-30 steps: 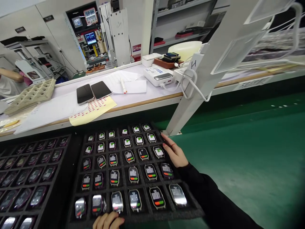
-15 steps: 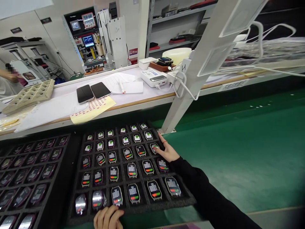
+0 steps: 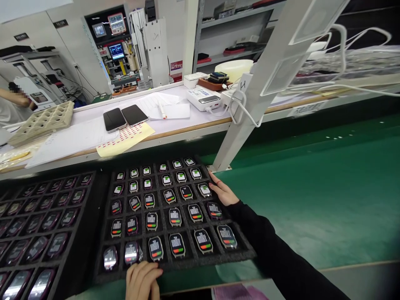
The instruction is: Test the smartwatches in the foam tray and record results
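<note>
A black foam tray [image 3: 159, 216] lies in front of me, its pockets holding several smartwatches [image 3: 176, 245] with lit screens. My left hand [image 3: 143, 278] curls its fingers over the tray's near edge, close to a shiny watch [image 3: 131, 252] in the front row. At the tray's right side, my right hand [image 3: 224, 192] grips the edge with its thumb on top, beside a watch [image 3: 205, 190] showing a white and green screen. The undersides of both hands are hidden.
Left of it stands a second foam tray [image 3: 59, 266] of purple-rimmed watches. Behind are a bench with two phones [image 3: 134, 114], papers, a pen [image 3: 162, 111] and an egg-carton-like tray [image 3: 43, 125]. A slanted white post [image 3: 246, 116] rises near my right hand. A person works at far left.
My right thumb has moved off the watch toward the tray's right edge. The view has shifted slightly; my left hand remains at the near edge.
</note>
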`<state>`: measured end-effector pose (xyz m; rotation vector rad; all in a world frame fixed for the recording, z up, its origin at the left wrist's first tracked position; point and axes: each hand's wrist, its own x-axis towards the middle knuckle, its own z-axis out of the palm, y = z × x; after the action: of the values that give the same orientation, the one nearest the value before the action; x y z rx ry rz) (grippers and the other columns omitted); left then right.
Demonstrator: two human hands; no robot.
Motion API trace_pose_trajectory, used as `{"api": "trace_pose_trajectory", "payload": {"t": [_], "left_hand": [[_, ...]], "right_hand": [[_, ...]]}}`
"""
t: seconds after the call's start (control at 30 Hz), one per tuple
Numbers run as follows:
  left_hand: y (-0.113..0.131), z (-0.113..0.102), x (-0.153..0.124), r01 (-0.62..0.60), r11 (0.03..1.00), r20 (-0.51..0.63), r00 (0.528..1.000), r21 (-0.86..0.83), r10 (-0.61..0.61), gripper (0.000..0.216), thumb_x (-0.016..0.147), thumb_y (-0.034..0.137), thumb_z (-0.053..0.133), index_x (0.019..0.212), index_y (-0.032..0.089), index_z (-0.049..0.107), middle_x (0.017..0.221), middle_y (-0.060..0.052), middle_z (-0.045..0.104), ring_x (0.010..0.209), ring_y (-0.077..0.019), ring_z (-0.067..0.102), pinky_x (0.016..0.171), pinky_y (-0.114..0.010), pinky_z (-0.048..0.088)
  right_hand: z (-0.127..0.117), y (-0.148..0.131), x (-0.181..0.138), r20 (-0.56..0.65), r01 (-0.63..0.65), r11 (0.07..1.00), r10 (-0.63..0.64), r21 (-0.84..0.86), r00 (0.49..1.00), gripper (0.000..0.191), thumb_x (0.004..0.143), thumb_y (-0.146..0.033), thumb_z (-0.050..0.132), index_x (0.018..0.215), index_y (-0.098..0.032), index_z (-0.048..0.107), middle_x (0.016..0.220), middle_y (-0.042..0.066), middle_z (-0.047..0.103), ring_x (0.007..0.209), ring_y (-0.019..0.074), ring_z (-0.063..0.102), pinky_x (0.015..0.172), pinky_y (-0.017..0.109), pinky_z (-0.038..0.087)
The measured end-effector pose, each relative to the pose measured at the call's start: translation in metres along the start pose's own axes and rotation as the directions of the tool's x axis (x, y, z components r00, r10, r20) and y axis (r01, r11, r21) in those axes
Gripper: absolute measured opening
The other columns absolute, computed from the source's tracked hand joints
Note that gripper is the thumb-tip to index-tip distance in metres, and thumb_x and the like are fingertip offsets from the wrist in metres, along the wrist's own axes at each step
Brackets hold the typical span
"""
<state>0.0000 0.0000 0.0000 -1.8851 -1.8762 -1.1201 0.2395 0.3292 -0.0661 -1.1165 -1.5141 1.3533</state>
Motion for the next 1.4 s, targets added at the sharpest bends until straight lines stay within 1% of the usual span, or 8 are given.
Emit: {"api": "trace_pose_trajectory", "payload": {"t": [0.1, 0.17, 0.3, 0.53, 0.73, 0.9, 1.1, 1.4], "left_hand": [[-0.028, -0.025, 0.017, 0.089, 0.992, -0.046, 0.995, 0.088, -0.086, 0.025, 0.089, 0.010, 0.056, 0.106, 0.024, 0.067, 0.103, -0.006, 0.069, 0.099, -0.0192, 0.062, 0.094, -0.035, 0.043], [-0.052, -0.044, 0.028, 0.287, 0.946, -0.017, 0.958, 0.151, -0.288, 0.029, 0.095, 0.027, 0.051, 0.120, 0.019, 0.062, 0.118, -0.012, 0.064, 0.112, -0.0253, 0.058, 0.102, -0.041, 0.041], [-0.089, -0.068, 0.039, 0.622, 0.766, 0.006, 0.776, 0.162, -0.631, 0.063, 0.097, 0.053, 0.036, 0.141, 0.009, 0.047, 0.139, -0.022, 0.052, 0.134, -0.0367, 0.045, 0.115, -0.056, 0.033], [-0.108, -0.059, 0.033, 0.851, 0.508, 0.127, 0.523, -0.138, -0.843, 0.073, 0.091, 0.067, 0.041, 0.139, 0.014, 0.053, 0.147, -0.016, 0.052, 0.141, -0.0338, 0.043, 0.124, -0.052, 0.025], [-0.109, -0.053, 0.033, 0.858, 0.313, 0.268, 0.440, -0.407, -0.857, 0.061, 0.092, 0.063, 0.048, 0.137, 0.024, 0.057, 0.149, -0.003, 0.053, 0.146, -0.0246, 0.038, 0.128, -0.043, 0.019], [-0.098, -0.056, 0.029, 0.843, 0.172, 0.311, 0.367, -0.510, -0.876, 0.062, 0.087, 0.060, 0.057, 0.138, 0.025, 0.057, 0.150, -0.001, 0.053, 0.147, -0.0263, 0.036, 0.127, -0.044, 0.021], [-0.082, -0.061, 0.021, 0.842, 0.134, 0.315, 0.337, -0.523, -0.887, 0.064, 0.081, 0.061, 0.063, 0.137, 0.029, 0.059, 0.150, 0.002, 0.053, 0.146, -0.0307, 0.038, 0.125, -0.045, 0.027], [-0.123, -0.058, -0.015, 0.891, 0.148, 0.317, 0.302, -0.429, -0.899, 0.096, 0.062, 0.080, 0.065, 0.143, 0.028, 0.053, 0.154, -0.003, 0.047, 0.147, -0.0398, 0.033, 0.127, -0.052, 0.018]], "right_hand": [[-0.001, -0.007, -0.003, 0.011, -0.004, 1.000, 0.005, -0.010, 1.000, 0.074, 0.086, -0.055, 0.062, 0.151, -0.024, 0.045, 0.151, 0.003, 0.047, 0.144, 0.0308, 0.038, 0.120, 0.049, 0.030], [-0.001, -0.012, -0.006, 0.037, 0.000, 1.000, 0.001, -0.019, 0.999, 0.083, 0.082, -0.056, 0.068, 0.153, -0.024, 0.041, 0.149, 0.005, 0.050, 0.142, 0.0318, 0.040, 0.118, 0.047, 0.035], [0.001, -0.022, -0.008, 0.077, 0.015, 0.999, -0.012, -0.038, 0.997, 0.098, 0.078, -0.061, 0.073, 0.158, -0.023, 0.031, 0.151, 0.007, 0.048, 0.140, 0.0320, 0.043, 0.117, 0.046, 0.038], [0.002, -0.021, -0.006, 0.083, 0.033, 0.999, -0.029, -0.041, 0.996, 0.098, 0.077, -0.064, 0.073, 0.157, -0.024, 0.032, 0.150, 0.007, 0.048, 0.140, 0.0316, 0.044, 0.117, 0.045, 0.039], [0.003, -0.009, 0.000, 0.018, -0.004, 1.000, 0.004, 0.006, 1.000, 0.074, 0.086, -0.061, 0.059, 0.152, -0.031, 0.043, 0.150, -0.002, 0.048, 0.141, 0.0293, 0.042, 0.116, 0.045, 0.040], [0.002, -0.008, 0.001, 0.013, -0.011, 1.000, 0.010, 0.027, 1.000, 0.069, 0.086, -0.055, 0.061, 0.150, -0.033, 0.046, 0.147, -0.004, 0.052, 0.138, 0.0292, 0.046, 0.114, 0.045, 0.042], [-0.002, -0.022, -0.020, 0.071, 0.019, 1.000, -0.020, 0.011, 0.997, 0.083, 0.082, -0.054, 0.067, 0.155, -0.027, 0.037, 0.147, 0.003, 0.052, 0.136, 0.0297, 0.049, 0.112, 0.044, 0.045], [-0.012, -0.033, -0.062, 0.115, 0.030, 0.999, -0.028, -0.016, 0.993, 0.093, 0.080, -0.051, 0.075, 0.158, -0.025, 0.029, 0.152, 0.005, 0.047, 0.139, 0.0284, 0.046, 0.117, 0.043, 0.039]]}}
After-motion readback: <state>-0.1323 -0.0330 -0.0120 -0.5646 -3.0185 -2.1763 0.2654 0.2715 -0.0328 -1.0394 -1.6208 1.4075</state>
